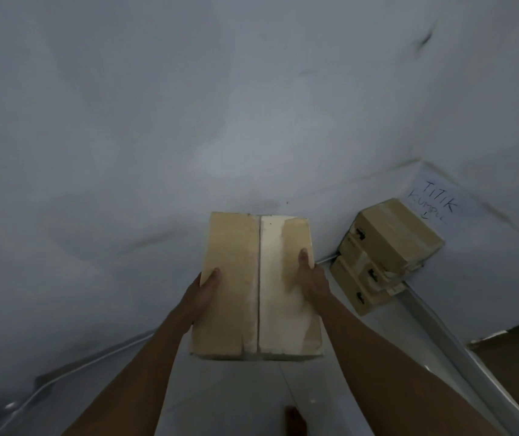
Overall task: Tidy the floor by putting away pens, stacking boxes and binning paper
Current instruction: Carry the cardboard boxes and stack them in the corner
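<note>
Box-stacking stage: left hand and right hand gripping 1 box; next, landing it squarely on the 3-high stack.

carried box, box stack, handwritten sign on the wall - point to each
carried box [239, 303]: head view, on its left top flap
box stack [393, 237]: head view, on the top box's upper face
handwritten sign [439, 201]: head view, on the lettering

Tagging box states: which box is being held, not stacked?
The big box with the centre seam, gripped by the left hand and right hand. The other boxes sit stacked to its right.
</note>
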Demonstrator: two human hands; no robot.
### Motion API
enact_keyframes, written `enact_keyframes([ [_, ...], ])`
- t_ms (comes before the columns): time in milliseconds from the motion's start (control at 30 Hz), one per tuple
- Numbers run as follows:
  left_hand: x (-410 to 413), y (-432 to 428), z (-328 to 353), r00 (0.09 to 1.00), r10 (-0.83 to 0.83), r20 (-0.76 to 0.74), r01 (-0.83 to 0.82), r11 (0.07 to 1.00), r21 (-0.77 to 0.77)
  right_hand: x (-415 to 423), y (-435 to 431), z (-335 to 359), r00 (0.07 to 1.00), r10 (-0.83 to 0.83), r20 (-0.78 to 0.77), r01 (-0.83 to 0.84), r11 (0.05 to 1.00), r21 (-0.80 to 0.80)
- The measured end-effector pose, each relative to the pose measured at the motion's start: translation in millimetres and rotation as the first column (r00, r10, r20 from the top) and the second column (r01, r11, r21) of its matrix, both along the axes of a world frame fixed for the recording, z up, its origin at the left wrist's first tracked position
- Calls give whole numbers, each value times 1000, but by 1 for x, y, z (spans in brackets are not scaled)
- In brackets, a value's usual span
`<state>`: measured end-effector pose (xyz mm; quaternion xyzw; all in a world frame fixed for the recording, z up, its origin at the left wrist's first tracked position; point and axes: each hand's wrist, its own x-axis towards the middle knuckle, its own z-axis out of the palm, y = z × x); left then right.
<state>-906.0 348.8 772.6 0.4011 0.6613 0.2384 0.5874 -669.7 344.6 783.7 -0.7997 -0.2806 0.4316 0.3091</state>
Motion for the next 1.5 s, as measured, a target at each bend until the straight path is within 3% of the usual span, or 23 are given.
enact_keyframes([
  [333, 16, 6, 42, 998, -43, 52, 42, 999, 33, 14, -5, 58, 996, -83, 41, 79, 993, 87],
  [600, 50, 13, 53, 986, -168, -1, 168, 984, 53, 45, -17, 78, 990, -137, 42, 134, 989, 65],
  [833, 117, 20, 55, 973, -217, -76, 226, 964, 141, 117, -16, 77, 984, -175, 40, 169, 977, 130],
  [1200, 262, 58, 54, 971, -222, -90, 234, 962, 142, 260, 18, 78, 973, -140, 181, 117, 984, 132],
  [1500, 320, 109, 47, 965, -248, -85, 255, 964, 77, 321, 68, 66, 957, -145, 249, 132, 989, 69],
])
